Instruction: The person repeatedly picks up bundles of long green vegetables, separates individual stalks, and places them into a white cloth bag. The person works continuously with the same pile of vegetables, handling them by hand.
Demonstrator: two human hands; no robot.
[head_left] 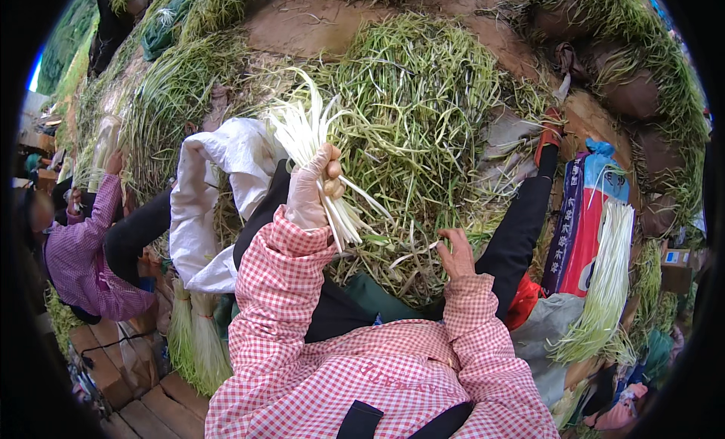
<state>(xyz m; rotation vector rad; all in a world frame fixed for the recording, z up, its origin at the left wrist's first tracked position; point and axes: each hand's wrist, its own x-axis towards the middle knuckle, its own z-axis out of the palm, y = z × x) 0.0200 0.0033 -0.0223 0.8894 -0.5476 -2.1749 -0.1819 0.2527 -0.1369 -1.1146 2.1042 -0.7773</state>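
My left hand (314, 184), in a thin translucent glove, grips a bunch of white stalks (300, 127) that look like blanched chives. The stalks fan out above the fist, and their other ends stick out below it. My bare right hand (457, 253) is low over loose trimmings between my legs, its thumb and forefinger slightly apart. A pale strand reaches its fingertips; whether they pinch it I cannot tell. In front of both hands spreads a large heap of green and yellowish leaves (419, 110).
A white sack (195, 212) with a rolled rim stands at my left. On the right, long white-and-green stalks (609, 258) lie on a printed plastic sheet (572, 229). Tied bundles (207, 337) rest beside bricks (175, 402) at lower left. Another person (85, 258) sits at far left, handling stalks.
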